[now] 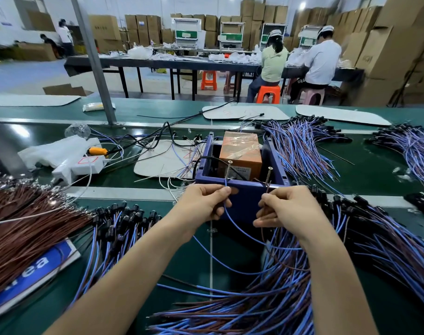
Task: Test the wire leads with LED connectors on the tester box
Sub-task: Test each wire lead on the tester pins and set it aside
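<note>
The tester box (242,201) is a dark blue open crate holding an orange block (240,153), with two upright screws on its near rim, a left screw (228,169) and a right screw (269,175). My left hand (203,204) pinches a blue wire lead (230,223) and holds its tip against the base of the left screw. My right hand (286,209) pinches a brown wire lead (266,189) whose tip reaches up to the right screw. Both leads loop down toward the bundle (266,298) in front of me.
Piles of blue-brown leads with black LED caps lie at left (119,223), right (380,238) and behind the box (302,146). A brown wire bundle (24,228) lies at far left, a white power strip (85,165) beyond it. People sit at a far table.
</note>
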`<state>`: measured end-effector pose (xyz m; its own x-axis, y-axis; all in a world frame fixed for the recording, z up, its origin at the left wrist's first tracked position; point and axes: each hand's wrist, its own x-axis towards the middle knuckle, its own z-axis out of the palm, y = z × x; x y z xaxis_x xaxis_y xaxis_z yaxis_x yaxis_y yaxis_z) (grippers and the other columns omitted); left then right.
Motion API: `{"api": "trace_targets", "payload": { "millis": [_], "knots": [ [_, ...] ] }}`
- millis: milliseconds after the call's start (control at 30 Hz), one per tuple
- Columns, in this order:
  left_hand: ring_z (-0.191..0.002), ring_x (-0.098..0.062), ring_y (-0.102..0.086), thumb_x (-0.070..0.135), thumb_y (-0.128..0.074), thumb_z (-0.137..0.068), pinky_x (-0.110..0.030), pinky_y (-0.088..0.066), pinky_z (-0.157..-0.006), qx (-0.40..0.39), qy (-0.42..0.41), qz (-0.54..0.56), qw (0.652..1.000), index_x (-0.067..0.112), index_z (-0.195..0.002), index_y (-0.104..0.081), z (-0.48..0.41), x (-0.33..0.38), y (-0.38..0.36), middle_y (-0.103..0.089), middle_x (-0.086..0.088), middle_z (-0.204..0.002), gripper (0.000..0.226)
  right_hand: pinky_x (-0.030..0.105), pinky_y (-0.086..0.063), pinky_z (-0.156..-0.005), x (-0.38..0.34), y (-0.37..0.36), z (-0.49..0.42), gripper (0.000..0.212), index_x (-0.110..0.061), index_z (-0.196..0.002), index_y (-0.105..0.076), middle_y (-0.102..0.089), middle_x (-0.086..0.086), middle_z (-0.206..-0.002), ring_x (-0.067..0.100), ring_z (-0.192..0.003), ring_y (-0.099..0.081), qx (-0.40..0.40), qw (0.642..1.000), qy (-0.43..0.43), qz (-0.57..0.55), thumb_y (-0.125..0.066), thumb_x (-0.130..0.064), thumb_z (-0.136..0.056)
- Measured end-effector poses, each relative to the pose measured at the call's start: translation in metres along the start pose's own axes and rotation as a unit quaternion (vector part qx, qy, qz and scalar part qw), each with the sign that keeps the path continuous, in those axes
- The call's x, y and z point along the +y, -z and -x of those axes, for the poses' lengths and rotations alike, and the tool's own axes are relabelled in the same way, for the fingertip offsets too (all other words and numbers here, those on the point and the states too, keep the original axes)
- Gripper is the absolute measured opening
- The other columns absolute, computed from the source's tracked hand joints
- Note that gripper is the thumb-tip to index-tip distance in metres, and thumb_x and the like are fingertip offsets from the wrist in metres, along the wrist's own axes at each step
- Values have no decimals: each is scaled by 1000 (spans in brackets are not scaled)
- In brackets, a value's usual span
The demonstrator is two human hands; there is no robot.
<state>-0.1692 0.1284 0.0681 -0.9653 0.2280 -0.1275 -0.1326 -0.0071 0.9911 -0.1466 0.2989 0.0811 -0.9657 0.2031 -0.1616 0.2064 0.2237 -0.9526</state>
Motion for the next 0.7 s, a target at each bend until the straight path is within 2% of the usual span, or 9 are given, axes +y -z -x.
{"api": "trace_targets", "payload": {
  "millis": [267,700],
  "knots": [
    [-43,-4,-44,15,-56,-95,-13,-39,-47,-6,-6,4,1000,16,-89,-73,-2,-1,2,-60,5,-58,18,25,-54,-46,-4,1,5,26,4,-73,-65,-65,14,-53,32,-52,-69,-25,1000,-2,15,-54,-4,-96],
    [-45,-5,-45,16,-57,-95,-14,-40,-47,-7,-6,5,1000,14,-91,-74,-3,0,5,-62,3,-60,17,27,-57,-48,-6,2,7,26,5,-77,-65,-66,15,-54,32,-53,-69,-32,999,-4,19,-52,-5,-97]
  ]
}}
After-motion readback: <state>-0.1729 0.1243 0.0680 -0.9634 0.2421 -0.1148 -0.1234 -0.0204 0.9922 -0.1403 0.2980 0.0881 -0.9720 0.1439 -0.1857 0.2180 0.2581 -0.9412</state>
